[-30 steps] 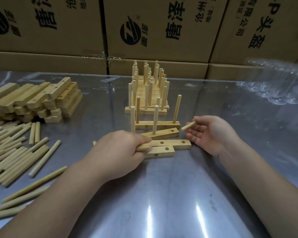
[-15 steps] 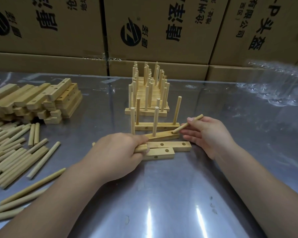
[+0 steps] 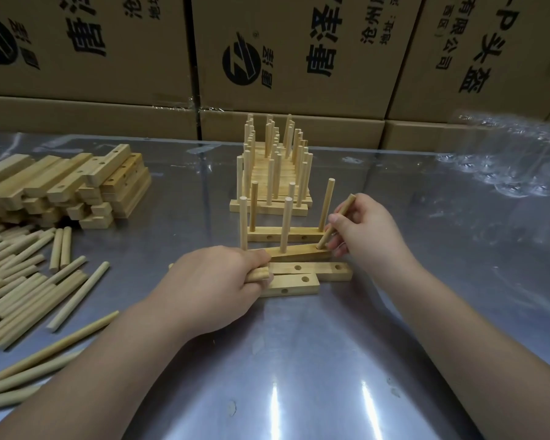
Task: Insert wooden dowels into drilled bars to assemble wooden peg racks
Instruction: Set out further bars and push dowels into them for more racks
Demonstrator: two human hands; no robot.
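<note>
— Wood, smooth?
— Smooth. My right hand [image 3: 367,231] pinches a round dowel [image 3: 338,219], tip now at the end hole of the square bar [image 3: 302,253]; earlier it lay flatter. My left hand [image 3: 216,281] grips spare dowels [image 3: 259,276].

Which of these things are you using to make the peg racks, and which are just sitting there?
In the job: right hand holding a dowel in the tilted bar's end hole; left hand gripping a spare dowel; two empty bars; dowel pile; bar stack.
Just lying about: finished racks; cardboard boxes; clear plastic.
</note>
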